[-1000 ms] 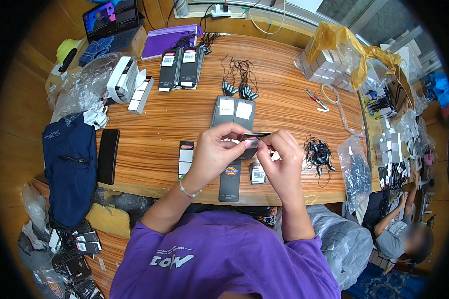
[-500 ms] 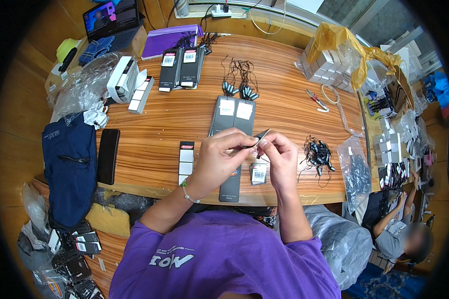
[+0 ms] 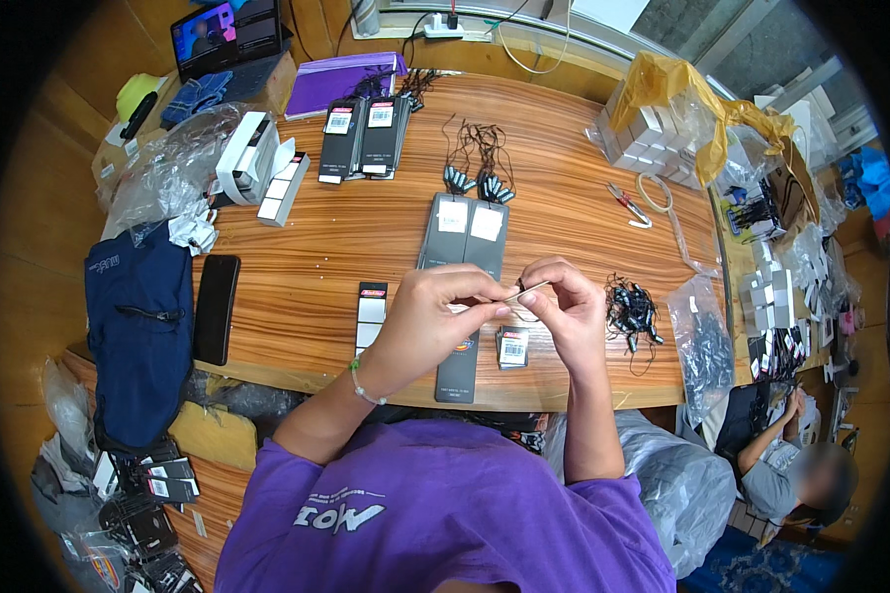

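Above the near part of the table, my left hand [image 3: 450, 308] and my right hand [image 3: 569, 314] face each other, thumbs and fingertips pinched on a thin card tag [image 3: 534, 289] seen nearly edge-on. Something dark and thin, perhaps a cord, shows by the right fingertips. Below my hands a long dark grey hang tag [image 3: 455, 383] lies partly hidden. Right of it sits a small stack of barcode tags [image 3: 512, 349]. Farther off, two piles of grey hang tags [image 3: 452, 237] lie side by side with black cords [image 3: 480, 158] beyond them. A tangle of black cords [image 3: 631, 308] lies by my right hand.
A white sticker strip [image 3: 371, 308] and a black phone [image 3: 216, 308] lie leftward. Stacked corded tags [image 3: 338, 153] stand at the back. Red-handled snips [image 3: 628, 206], a tape ring [image 3: 654, 192] and a clear bag [image 3: 702, 341] are rightward. Another person [image 3: 776, 465] sits at far right.
The card tag has tilted flatter between my fingers, and my right hand has shifted slightly right. The other person's arms at far right have moved lower.
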### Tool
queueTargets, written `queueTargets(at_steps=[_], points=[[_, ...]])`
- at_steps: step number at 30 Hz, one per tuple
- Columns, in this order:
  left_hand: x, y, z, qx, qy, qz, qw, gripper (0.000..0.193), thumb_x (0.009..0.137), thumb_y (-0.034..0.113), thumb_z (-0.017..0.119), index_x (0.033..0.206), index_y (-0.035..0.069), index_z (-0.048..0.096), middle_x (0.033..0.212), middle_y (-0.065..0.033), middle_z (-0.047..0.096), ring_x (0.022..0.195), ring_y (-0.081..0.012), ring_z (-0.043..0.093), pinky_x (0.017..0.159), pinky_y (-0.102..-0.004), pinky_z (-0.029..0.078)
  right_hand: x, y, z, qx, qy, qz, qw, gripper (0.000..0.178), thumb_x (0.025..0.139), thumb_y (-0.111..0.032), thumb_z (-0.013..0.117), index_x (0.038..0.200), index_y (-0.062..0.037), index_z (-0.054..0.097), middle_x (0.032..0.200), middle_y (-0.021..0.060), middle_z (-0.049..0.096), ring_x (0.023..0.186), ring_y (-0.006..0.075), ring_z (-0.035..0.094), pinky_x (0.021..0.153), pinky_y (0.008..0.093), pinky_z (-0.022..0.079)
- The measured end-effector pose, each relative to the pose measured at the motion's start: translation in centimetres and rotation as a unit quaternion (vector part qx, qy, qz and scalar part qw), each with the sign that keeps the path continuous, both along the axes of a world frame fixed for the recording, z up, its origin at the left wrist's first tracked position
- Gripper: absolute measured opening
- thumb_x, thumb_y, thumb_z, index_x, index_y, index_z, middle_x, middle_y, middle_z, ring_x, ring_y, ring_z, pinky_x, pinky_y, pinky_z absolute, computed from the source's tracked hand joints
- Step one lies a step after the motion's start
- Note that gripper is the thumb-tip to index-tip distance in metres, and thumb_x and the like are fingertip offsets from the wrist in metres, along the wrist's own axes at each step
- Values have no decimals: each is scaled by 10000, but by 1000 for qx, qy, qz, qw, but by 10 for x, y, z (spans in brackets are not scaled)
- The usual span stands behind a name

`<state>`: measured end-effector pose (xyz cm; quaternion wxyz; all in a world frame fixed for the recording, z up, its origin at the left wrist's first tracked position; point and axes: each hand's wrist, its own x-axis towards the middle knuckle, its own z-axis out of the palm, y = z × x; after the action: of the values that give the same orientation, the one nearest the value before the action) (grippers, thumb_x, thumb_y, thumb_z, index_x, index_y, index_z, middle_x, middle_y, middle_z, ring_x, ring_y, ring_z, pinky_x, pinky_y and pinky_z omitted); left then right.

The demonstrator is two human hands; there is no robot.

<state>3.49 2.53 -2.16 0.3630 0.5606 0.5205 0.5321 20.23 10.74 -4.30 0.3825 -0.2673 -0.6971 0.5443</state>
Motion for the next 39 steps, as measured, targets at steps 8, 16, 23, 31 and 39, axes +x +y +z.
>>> queueTargets(at_steps=[8,16,23,31,39], points=[[3,2,-2,130,113,54,983,167,708,-45,634,857,24,666,805,-79,650,732,-189,635,639,-267,511,-3,-2,12,-162,91,76,980,64,768,-43,619,825,-17,601,910,50,556,859,129,520,762,249,405],[-3,3,-5,233,265,24,935,213,673,-13,625,871,52,666,826,-65,648,744,-206,633,642,-288,514,-6,-3,13,-225,169,82,956,58,808,-83,576,792,-28,569,867,61,552,835,134,511,788,264,394],[0,3,-6,52,63,37,996,244,749,3,661,992,20,645,850,-68,654,756,-147,644,672,-234,534,-1,8,40,-145,380,8,914,89,925,-157,476,952,-74,460,750,72,519,716,196,520,796,401,437],[-23,-11,-15,3,12,-46,999,450,698,43,712,1126,43,573,1128,-76,553,1088,-180,507,916,-304,412,-11,-10,52,-153,383,98,906,95,924,-147,478,948,-60,446,684,53,475,577,123,423,559,294,369],[-107,-52,-61,-164,289,66,941,589,650,241,756,1182,96,549,1210,-98,446,1176,-296,346,1006,-395,298,9,-19,59,-147,361,103,915,116,896,-141,521,920,-55,446,685,74,505,556,130,450,537,287,385]])
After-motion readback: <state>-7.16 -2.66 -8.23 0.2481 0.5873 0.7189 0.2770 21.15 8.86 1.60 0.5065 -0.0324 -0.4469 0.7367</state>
